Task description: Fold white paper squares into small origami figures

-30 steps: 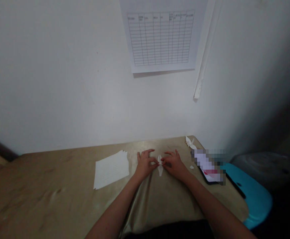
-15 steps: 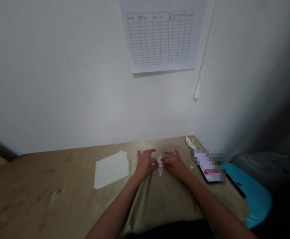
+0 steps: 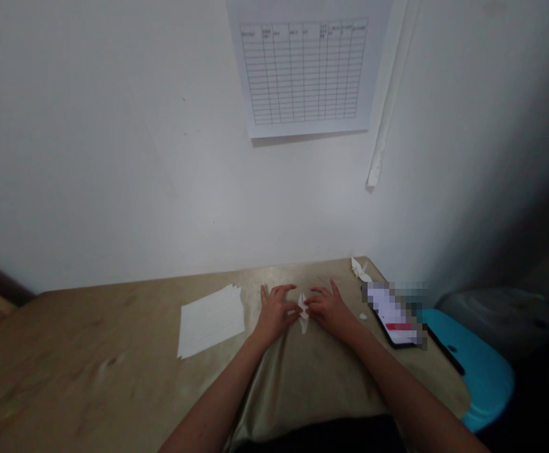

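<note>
A small piece of folded white paper, long and pointed at both ends, lies between my hands over the table. My left hand pinches its left side between thumb and fingertips. From the other side, my right hand grips the right edge with its fingertips, the index finger raised away. The fingertips cover part of the middle of the paper. Left of my left hand lies a stack of white paper sheets.
A phone with a lit, blurred screen lies to the right, near folded white paper pieces and a small white scrap. A turquoise stool stands beyond the table's right edge. A printed chart hangs on the wall.
Almost nothing differs. Both hands stay on the folded paper, with only tiny shifts of the fingers.
</note>
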`<state>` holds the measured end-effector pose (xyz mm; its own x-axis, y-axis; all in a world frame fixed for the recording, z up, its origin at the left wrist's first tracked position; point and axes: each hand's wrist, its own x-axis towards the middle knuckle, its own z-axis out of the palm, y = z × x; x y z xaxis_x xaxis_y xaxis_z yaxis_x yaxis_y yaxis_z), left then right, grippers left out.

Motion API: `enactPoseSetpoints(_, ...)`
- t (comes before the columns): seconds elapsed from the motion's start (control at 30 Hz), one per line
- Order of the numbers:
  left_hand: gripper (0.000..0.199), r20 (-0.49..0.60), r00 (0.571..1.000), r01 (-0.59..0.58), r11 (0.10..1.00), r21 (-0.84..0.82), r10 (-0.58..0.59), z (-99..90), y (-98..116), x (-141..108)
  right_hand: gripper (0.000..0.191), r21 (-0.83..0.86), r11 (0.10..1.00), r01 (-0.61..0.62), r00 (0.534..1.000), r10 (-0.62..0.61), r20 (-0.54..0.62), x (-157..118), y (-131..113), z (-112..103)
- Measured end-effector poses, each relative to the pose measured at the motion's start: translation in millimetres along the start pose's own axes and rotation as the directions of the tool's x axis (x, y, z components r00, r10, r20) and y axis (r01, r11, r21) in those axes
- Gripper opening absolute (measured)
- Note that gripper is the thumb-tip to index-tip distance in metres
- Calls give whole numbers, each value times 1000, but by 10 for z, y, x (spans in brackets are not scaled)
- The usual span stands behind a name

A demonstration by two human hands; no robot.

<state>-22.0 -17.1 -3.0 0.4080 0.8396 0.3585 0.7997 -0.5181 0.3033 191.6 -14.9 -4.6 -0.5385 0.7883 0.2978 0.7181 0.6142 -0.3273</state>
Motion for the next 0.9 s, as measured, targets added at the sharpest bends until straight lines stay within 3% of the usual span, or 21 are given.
enactPoseSetpoints(0.53,18,70,997,30,1000,-7,-30,-74,36,37,25,33,998,-49,999,49,-11,1,0,33)
enactPoseSetpoints(0.9,15,31,999,40,999,4,-40,-59,10,30,18,-48,997,-66,997,63,-54,33,-38,39)
